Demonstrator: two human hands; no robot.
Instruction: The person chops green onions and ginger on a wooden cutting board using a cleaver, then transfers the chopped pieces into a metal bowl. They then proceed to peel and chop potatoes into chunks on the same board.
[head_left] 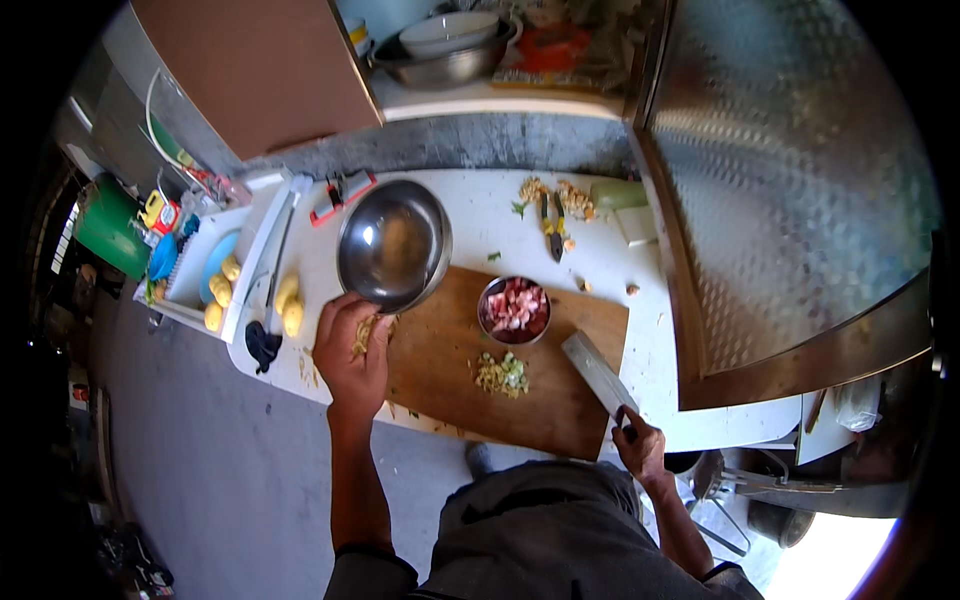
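Note:
My left hand (350, 355) is closed on the near rim of a shiny steel bowl (395, 245), which is tilted over the left end of the wooden cutting board (430, 350). Its inside faces up and looks bare apart from a brownish reflection or residue. Pale chopped bits (361, 335) show beside my fingers. At the board's right edge, my right hand (640, 448) grips the handle of a cleaver (592, 368), its broad blade pointing away over the board. Between the hands stand a small metal bowl of cut raw meat (514, 310) and a pile of chopped pale and green pieces (500, 375).
Yellow-handled pliers (553, 228) and shell-like scraps (575, 200) lie on the white table. At left are peeled potatoes (290, 305), a black cloth (263, 347) and a sink (265, 230). An open cabinet door (690, 270) reaches in from the right.

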